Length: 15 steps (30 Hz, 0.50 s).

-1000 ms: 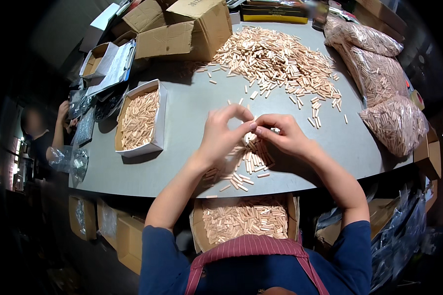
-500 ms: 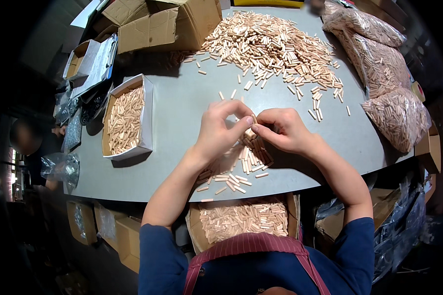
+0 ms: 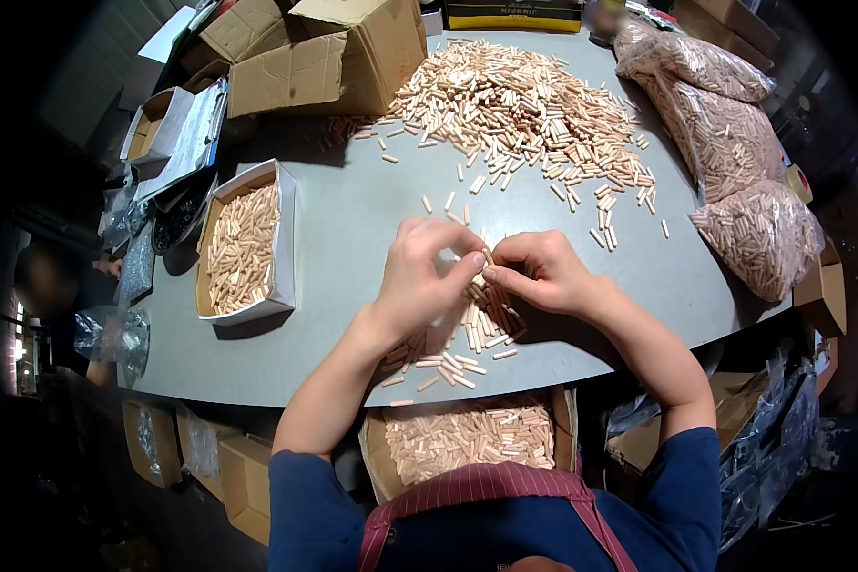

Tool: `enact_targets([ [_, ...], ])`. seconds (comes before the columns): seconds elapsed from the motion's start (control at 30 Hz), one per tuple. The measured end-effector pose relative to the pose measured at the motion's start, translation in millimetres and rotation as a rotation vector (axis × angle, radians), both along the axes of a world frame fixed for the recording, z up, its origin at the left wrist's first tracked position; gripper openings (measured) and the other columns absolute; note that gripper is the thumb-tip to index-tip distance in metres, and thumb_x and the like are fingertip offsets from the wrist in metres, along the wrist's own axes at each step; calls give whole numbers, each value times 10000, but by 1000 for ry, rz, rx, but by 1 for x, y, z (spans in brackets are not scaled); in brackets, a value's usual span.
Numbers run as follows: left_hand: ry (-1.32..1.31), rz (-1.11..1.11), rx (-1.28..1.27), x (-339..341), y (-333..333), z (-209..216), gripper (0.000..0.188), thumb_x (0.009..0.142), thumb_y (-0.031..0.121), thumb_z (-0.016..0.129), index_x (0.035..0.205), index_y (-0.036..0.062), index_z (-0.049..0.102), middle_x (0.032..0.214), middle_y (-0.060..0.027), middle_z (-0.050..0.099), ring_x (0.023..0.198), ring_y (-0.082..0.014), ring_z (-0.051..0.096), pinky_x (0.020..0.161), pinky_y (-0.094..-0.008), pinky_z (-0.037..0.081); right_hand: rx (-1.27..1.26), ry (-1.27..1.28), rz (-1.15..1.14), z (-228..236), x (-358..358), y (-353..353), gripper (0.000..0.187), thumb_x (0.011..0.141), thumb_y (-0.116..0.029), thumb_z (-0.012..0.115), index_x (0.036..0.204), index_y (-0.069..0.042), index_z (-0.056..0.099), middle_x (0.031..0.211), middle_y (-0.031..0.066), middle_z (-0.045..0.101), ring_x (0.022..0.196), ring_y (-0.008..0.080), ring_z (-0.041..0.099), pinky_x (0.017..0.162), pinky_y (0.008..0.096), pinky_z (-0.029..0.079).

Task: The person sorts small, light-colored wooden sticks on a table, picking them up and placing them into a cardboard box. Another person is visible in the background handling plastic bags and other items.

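Note:
Over the near middle of the table my two hands meet at the fingertips. My left hand (image 3: 423,269) is closed in a pinch, thumb against fingers. Close beside it, my right hand (image 3: 541,273) is pinched too, its fingers curled in. A small pale wooden dowel (image 3: 487,259) seems to show between the fingertips; the fingers partly hide it. Just below them lies a small heap of dowels (image 3: 489,324), with more loose dowels (image 3: 448,368) toward the table's front edge. A cardboard box of dowels (image 3: 472,434) sits against my body below that edge.
A large dowel pile (image 3: 529,110) covers the far table (image 3: 338,205). To the left stands a white box of dowels (image 3: 288,248), with an opened carton (image 3: 286,74) behind it. Clear bags full of dowels (image 3: 758,234) line the right side. Another person (image 3: 57,276) is at far left.
The whole view has shifted slightly, so the table sits a little lower in the picture. Both hands stay together at the fingertips, with little other movement.

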<state>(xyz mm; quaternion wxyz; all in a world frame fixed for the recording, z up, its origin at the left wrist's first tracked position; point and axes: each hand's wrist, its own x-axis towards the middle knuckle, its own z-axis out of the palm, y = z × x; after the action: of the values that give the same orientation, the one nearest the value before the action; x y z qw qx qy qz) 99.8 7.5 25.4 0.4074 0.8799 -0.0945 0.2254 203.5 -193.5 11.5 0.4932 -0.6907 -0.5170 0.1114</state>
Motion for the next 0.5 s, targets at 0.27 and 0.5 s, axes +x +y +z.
enact_targets([
  [0.27,-39,-5,29,-1,0,-1,95,858,163,757,878,71,750,882,-82,744,916,-307,647,929,-418,464,-32,1,63,-1,4,-2,233,975,-240,679,917,-16,711,807,177,683,727,366,659,663,421,519],
  [0.5,-2,-56,35,-3,-1,-2,103,843,138,740,861,47,696,847,-92,701,909,-307,610,860,-416,478,16,-171,133,-4,5,-3,191,944,-182,709,883,-3,681,766,159,641,710,370,626,635,434,489],
])
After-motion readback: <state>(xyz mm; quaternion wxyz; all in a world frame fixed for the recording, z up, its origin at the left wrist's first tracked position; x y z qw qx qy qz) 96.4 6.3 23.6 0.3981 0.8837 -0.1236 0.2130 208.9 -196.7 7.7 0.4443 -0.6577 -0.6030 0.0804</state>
